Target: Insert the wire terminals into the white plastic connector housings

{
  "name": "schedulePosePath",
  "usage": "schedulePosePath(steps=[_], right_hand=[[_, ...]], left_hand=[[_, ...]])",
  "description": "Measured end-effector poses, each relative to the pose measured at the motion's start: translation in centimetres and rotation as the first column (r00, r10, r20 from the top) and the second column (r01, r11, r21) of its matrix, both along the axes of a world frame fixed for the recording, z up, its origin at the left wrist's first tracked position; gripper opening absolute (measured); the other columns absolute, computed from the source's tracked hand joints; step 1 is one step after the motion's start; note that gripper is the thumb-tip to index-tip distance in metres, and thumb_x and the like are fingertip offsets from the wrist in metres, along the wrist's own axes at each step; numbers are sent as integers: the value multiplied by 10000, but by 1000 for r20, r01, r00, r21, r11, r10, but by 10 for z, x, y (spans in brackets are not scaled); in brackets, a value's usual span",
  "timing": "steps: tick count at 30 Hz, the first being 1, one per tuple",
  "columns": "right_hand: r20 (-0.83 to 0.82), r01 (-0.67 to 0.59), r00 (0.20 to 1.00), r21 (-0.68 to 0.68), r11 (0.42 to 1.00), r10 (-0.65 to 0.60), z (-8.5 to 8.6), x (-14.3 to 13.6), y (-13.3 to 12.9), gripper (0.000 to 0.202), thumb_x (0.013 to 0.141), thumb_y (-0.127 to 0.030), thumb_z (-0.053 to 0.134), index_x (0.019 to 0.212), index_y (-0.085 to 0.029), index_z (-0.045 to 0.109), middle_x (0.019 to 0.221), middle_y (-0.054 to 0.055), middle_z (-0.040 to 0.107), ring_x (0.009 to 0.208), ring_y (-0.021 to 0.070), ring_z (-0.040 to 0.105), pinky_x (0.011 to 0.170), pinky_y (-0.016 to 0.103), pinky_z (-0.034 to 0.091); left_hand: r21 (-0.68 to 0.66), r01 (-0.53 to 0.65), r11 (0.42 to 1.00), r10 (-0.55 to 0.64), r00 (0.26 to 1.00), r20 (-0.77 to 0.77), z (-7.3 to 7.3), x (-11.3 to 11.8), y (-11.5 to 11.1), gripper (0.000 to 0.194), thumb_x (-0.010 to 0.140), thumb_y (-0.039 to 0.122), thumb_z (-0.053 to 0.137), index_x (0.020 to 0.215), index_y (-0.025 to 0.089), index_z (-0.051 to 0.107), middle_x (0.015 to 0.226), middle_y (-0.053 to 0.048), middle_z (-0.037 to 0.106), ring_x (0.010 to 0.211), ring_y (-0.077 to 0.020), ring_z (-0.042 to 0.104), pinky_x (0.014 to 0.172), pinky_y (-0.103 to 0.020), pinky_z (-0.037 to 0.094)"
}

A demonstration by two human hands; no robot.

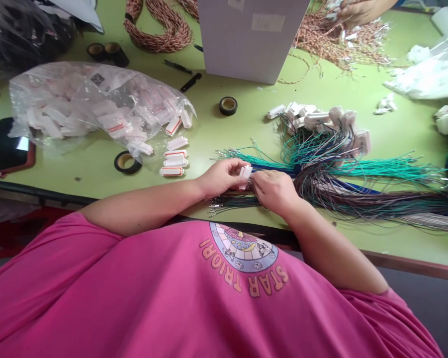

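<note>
My left hand pinches a small white connector above the green table. Close against the connector's right side, my right hand has its fingers pressed together; whatever they hold is too small to make out. Bundles of teal wires and dark wires run beneath and to the right of my hands. White connectors with wires attached lie heaped behind them. Several loose white connectors with orange strips are left of my left hand.
A clear bag of connectors, a phone and black tape rolls lie left and ahead. A grey box stands at the back. Another person's hand is over brown wires at the back right.
</note>
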State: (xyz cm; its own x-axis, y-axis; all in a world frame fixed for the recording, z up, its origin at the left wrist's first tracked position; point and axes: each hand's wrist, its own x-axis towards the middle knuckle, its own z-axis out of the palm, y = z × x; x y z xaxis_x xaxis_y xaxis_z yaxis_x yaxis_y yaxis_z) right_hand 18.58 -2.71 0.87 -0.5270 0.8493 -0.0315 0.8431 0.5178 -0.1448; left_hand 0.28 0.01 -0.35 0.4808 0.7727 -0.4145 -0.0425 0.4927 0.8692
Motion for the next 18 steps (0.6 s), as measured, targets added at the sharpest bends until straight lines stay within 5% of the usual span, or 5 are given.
schedulePosePath(steps=[5,14,18], right_hand=[[-228,2,974,-74,997,-18,-10,4,7,289,914,-215,421,810,-143,681,757,77,690,679,152,560,656,270,345],[-543,18,810,-356,934,-222,-2,17,22,217,855,-297,558,778,-172,718,689,-5,672,638,128,566,633,247,412],[-500,264,822,-89,960,-273,-9,23,33,251,890,-282,520,893,-170,745,869,69,709,808,201,602,786,330,454]], left_hand=[[19,12,1000,-12,1000,8,1,-1,1,391,677,29,740,1026,113,584,733,31,637,607,-79,617,635,-250,538],[18,-12,1000,11,998,62,4,-2,-1,356,707,59,743,985,144,539,755,28,639,637,-87,645,649,-253,562],[84,10,996,-8,1000,-23,6,-4,-3,321,749,64,705,1016,144,545,772,24,632,646,-83,644,666,-255,562]])
